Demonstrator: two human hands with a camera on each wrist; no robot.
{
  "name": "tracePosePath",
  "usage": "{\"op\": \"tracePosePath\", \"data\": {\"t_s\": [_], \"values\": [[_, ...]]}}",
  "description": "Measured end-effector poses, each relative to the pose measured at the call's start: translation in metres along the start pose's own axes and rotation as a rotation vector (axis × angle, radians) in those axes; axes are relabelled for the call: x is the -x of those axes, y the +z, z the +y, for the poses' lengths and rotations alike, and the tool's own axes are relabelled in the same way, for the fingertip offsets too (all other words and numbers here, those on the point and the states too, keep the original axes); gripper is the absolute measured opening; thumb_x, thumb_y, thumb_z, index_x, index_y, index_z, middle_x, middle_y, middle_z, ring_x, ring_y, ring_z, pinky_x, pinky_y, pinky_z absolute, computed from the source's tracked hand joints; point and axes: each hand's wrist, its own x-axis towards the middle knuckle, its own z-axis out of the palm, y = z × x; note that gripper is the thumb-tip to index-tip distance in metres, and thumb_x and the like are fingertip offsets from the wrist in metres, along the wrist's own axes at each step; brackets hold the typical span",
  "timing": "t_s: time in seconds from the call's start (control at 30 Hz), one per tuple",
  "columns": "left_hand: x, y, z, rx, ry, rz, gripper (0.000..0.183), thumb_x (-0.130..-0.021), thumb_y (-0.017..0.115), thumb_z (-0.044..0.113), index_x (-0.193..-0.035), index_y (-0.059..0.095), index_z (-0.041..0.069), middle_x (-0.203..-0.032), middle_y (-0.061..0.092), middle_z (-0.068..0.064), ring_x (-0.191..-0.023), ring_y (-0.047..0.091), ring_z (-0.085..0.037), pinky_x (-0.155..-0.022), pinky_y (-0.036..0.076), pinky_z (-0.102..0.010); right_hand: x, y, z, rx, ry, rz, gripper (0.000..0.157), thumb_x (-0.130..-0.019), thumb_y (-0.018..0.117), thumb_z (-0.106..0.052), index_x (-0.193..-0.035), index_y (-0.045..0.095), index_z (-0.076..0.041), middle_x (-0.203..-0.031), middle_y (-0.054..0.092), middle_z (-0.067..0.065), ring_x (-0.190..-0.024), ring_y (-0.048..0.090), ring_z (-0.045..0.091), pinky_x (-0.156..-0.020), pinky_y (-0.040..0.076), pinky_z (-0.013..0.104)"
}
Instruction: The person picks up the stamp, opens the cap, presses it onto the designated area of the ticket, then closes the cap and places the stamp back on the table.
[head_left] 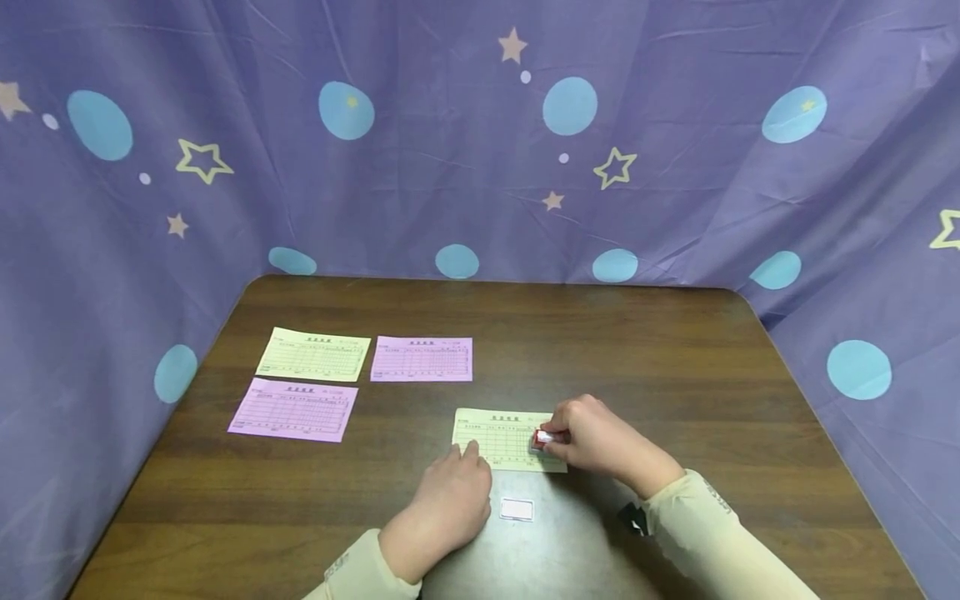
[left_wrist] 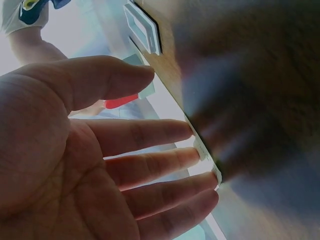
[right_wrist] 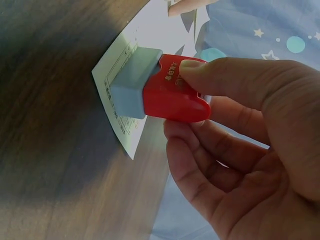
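Note:
My right hand [head_left: 603, 442] pinches a red and grey self-inking stamp [right_wrist: 175, 90] between thumb and fingers. Its grey base meets the right part of a pale yellow printed form [head_left: 495, 450] on the table. With fingers nearly straight, my left hand [head_left: 450, 496] rests its fingertips on the form's lower left edge, as the left wrist view also shows. Part of the form is hidden beneath both hands. Between my forearms, just in front of the form, lies a small white rectangular cap [head_left: 517, 509] with a dark rim.
At the back left of the brown wooden table [head_left: 645, 350] lie another yellow form [head_left: 313, 356] and two purple forms, one behind [head_left: 422, 360] and one nearer [head_left: 294, 411]. A purple curtain [head_left: 450, 167] with stars and blue dots hangs around the table.

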Motion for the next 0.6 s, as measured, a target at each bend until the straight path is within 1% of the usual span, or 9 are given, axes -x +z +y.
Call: {"op": "tracePosePath", "data": {"t_s": [0.13,0.27,0.6], "values": [[-0.0005,0.0002,0.0003,0.002,-0.003,-0.012,0.041,-0.086,0.071,0.018,-0.116,0.069,-0.010,-0.133,0.058,-0.026,-0.120,0.057,-0.045,-0.094,0.051,-0.053,-0.0005,0.0006,-0.0002,0.010,-0.003,-0.005,0.005,-0.082,0.083,-0.006,-0.084,0.080,-0.009,-0.065,0.049,-0.013,-0.058,0.042,0.003,-0.051,0.041,0.022],[-0.0003,-0.0002,0.0001,0.002,-0.004,-0.023,0.043,-0.086,0.071,0.020,-0.118,0.068,-0.010,-0.134,0.058,-0.026,-0.121,0.057,-0.045,-0.095,0.051,-0.053,-0.0013,-0.0007,-0.0016,0.012,-0.001,-0.009,0.006,-0.082,0.084,-0.005,-0.086,0.081,-0.007,-0.066,0.051,-0.013,-0.059,0.042,0.003,-0.052,0.041,0.022],[0.0007,-0.0032,-0.0034,0.034,0.000,-0.035,0.042,-0.087,0.071,0.019,-0.118,0.068,-0.010,-0.135,0.058,-0.026,-0.122,0.057,-0.044,-0.096,0.049,-0.055,0.0013,0.0011,-0.0014,0.025,-0.020,0.022,0.005,-0.082,0.083,-0.005,-0.081,0.079,-0.008,-0.066,0.052,-0.012,-0.058,0.044,0.002,-0.051,0.041,0.022]]}}
